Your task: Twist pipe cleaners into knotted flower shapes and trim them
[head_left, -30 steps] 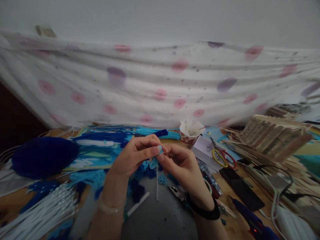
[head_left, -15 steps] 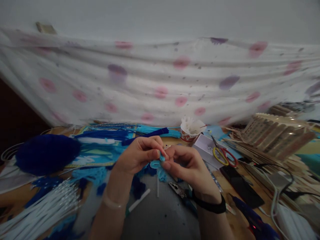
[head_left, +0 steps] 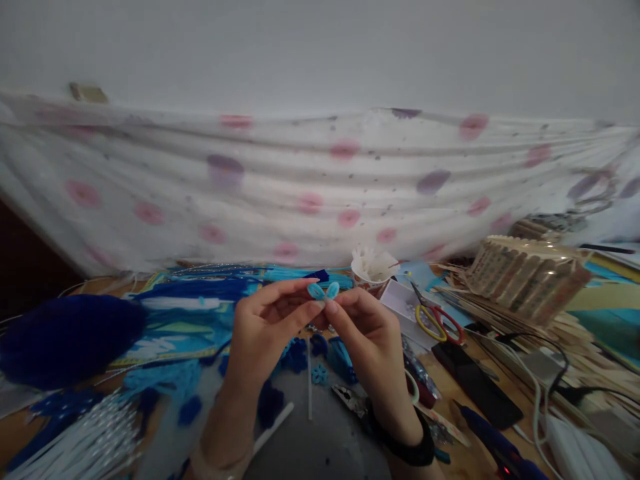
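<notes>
My left hand [head_left: 267, 330] and my right hand [head_left: 373, 340] meet in the middle, thumbs and fingertips pinching a light blue pipe cleaner [head_left: 317, 292] between them. Two of its small loops stick up like petals; its lower part is hidden by the fingers. Beneath the hands, a light blue flower shape [head_left: 319, 375] lies on the grey mat [head_left: 320, 450], near dark blue fuzzy pieces [head_left: 271, 403]. A thin white stick [head_left: 309, 390] stretches between my wrists. Close to my right wrist are pliers [head_left: 350, 400] with their jaws apart.
Scissors [head_left: 434, 323] with yellow and red handles rest on a white box [head_left: 403, 300]. A paper cup [head_left: 369, 273] stands behind. Far right lie a dark blue glue gun [head_left: 495, 440], cables and wooden strips. Blue pipe cleaner bundles [head_left: 200, 288] and silvery-white strands [head_left: 95, 427] fill the left.
The view has tilted upward and shifted slightly right. My hands have turned, and the pipe cleaner now shows two loops pointing up. The flower shape on the mat has come into plain sight.
</notes>
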`<action>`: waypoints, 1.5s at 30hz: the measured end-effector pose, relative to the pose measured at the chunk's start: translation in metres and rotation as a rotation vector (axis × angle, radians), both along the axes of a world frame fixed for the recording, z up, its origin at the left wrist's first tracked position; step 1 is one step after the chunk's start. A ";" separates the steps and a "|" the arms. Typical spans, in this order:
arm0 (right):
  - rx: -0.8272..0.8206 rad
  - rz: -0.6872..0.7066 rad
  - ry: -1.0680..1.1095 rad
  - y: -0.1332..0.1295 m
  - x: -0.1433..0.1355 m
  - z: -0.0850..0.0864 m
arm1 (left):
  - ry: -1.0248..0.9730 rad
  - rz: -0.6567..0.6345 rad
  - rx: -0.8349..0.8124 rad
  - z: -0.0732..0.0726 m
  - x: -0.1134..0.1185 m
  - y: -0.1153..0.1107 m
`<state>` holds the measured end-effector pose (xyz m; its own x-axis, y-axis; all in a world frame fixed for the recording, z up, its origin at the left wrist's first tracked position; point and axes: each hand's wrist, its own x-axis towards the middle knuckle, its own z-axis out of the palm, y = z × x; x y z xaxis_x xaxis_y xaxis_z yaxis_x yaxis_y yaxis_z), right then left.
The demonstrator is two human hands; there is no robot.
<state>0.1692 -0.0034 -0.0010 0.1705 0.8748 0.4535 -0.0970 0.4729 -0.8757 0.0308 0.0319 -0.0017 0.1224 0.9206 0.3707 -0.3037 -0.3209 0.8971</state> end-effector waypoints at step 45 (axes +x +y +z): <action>-0.174 0.273 -0.042 0.003 0.003 -0.001 | 0.041 -0.624 -0.003 -0.015 -0.017 0.037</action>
<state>0.1724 0.0001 -0.0015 -0.0965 0.9506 0.2950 -0.1614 0.2775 -0.9471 0.0137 0.0685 -0.0164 0.6516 0.6722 0.3514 -0.3980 -0.0915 0.9128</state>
